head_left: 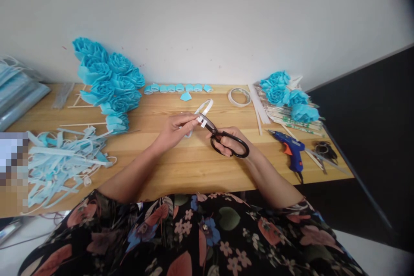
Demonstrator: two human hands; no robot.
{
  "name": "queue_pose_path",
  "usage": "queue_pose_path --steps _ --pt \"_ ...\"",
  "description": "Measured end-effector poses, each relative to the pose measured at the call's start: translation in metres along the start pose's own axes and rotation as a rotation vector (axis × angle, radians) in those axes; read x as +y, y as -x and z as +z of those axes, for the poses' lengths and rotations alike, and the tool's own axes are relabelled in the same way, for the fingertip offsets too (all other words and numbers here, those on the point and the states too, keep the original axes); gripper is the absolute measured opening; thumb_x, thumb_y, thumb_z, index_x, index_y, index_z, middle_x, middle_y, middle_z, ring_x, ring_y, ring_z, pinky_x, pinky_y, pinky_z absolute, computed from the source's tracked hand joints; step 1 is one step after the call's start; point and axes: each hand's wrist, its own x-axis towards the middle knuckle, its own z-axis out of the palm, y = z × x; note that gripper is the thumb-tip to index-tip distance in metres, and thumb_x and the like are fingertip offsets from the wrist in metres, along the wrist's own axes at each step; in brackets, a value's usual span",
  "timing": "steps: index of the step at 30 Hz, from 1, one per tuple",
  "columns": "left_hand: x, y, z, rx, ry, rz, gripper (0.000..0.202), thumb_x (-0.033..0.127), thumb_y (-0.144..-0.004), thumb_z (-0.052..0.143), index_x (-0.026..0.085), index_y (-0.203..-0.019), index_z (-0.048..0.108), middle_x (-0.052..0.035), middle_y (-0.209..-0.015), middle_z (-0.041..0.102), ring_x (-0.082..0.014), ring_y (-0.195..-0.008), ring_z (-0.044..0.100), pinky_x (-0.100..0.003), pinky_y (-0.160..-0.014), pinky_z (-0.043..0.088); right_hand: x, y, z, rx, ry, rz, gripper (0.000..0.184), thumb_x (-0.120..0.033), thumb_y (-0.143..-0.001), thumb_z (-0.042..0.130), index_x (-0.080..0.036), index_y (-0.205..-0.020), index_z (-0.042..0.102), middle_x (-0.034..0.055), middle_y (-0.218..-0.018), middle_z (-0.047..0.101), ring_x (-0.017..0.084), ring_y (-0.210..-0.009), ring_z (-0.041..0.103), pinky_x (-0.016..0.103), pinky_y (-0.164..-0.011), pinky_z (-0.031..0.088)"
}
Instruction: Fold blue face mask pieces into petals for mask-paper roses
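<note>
My right hand [231,138] grips black scissors [223,136] by the handles, blades pointing up and left. My left hand [176,127] pinches a curled white strip [205,107] at the blade tips, above the middle of the wooden table [181,168]. The blades touch the strip where my left fingers hold it. Both hands hover just above the tabletop.
A heap of blue paper roses [108,79] sits at the back left, cut blue and white strips [61,159] at the front left. A row of small blue petals [177,88], a tape roll [239,96], more roses on sticks [287,97] and a blue glue gun [293,151] lie to the right.
</note>
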Motion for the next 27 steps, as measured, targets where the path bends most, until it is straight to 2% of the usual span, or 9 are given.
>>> queue_pose_path --steps 2,6,9,11,15,18,22,27 --pt "-0.002 0.001 0.000 0.020 0.041 -0.060 0.038 0.051 -0.093 0.068 0.015 -0.083 0.074 -0.0015 -0.065 0.062 -0.0103 -0.056 0.050 -0.024 -0.055 0.040 -0.002 0.000 0.001 0.008 0.041 0.045 0.057 -0.060 -0.085 0.073 -0.009 -0.110 0.072 -0.0073 -0.056 0.050 0.003 -0.037 0.038 0.018 -0.039 0.039" --pt "-0.005 0.002 -0.002 0.076 0.091 -0.183 0.040 0.054 -0.091 0.069 0.015 -0.084 0.075 -0.0019 -0.067 0.064 -0.0119 -0.061 0.055 -0.025 -0.060 0.044 -0.003 -0.001 0.003 -0.026 0.127 0.184 0.058 -0.061 -0.077 0.080 -0.010 -0.105 0.073 -0.0049 -0.062 0.054 0.006 -0.045 0.049 0.019 -0.045 0.046" --pt "-0.007 0.003 -0.003 0.098 0.118 -0.176 0.039 0.051 -0.091 0.067 0.016 -0.076 0.072 -0.0013 -0.066 0.062 -0.0126 -0.064 0.056 -0.026 -0.065 0.044 -0.002 -0.001 0.002 -0.064 0.074 0.154 0.065 -0.064 -0.069 0.086 -0.012 -0.106 0.071 -0.0050 -0.067 0.055 0.007 -0.056 0.052 0.025 -0.063 0.057" --pt "-0.008 0.002 -0.004 0.097 0.154 -0.171 0.040 0.051 -0.093 0.066 0.016 -0.073 0.070 -0.0011 -0.065 0.060 -0.0132 -0.065 0.056 -0.027 -0.068 0.044 -0.001 0.000 0.001 -0.084 0.033 0.098 0.074 -0.069 -0.065 0.086 -0.013 -0.110 0.068 -0.0054 -0.068 0.054 0.008 -0.059 0.049 0.030 -0.073 0.060" --pt "-0.010 0.002 -0.004 0.074 0.207 -0.179 0.040 0.051 -0.092 0.066 0.017 -0.070 0.067 -0.0011 -0.066 0.059 -0.0141 -0.066 0.055 -0.029 -0.069 0.044 -0.004 0.001 -0.001 -0.110 -0.007 -0.007 0.082 -0.081 -0.075 0.070 -0.013 -0.120 0.061 -0.0047 -0.073 0.053 0.007 -0.059 0.045 0.037 -0.083 0.060" --pt "-0.011 0.002 -0.004 0.056 0.213 -0.167 0.041 0.050 -0.092 0.066 0.017 -0.068 0.065 -0.0010 -0.066 0.058 -0.0143 -0.066 0.054 -0.029 -0.069 0.043 -0.006 0.002 -0.002 -0.126 0.005 -0.046 0.077 -0.079 -0.082 0.065 -0.013 -0.121 0.060 -0.0036 -0.075 0.053 0.008 -0.060 0.045 0.039 -0.084 0.060" --pt "-0.012 0.003 -0.004 0.050 0.225 -0.174 0.045 0.054 -0.093 0.065 0.018 -0.067 0.064 -0.0014 -0.065 0.057 -0.0147 -0.067 0.054 -0.030 -0.070 0.042 -0.006 0.002 -0.004 -0.181 0.018 -0.034 0.073 -0.076 -0.087 0.062 -0.011 -0.121 0.060 -0.0028 -0.073 0.054 0.008 -0.058 0.047 0.036 -0.077 0.059" --pt "-0.017 0.004 -0.003 0.018 0.247 -0.179 0.047 0.059 -0.093 0.064 0.017 -0.072 0.067 -0.0022 -0.068 0.061 -0.0145 -0.068 0.056 -0.029 -0.070 0.043 -0.003 0.001 -0.003 -0.219 0.014 -0.032 0.068 -0.071 -0.090 0.062 -0.010 -0.120 0.061 -0.0026 -0.074 0.055 0.007 -0.057 0.048 0.034 -0.076 0.058"
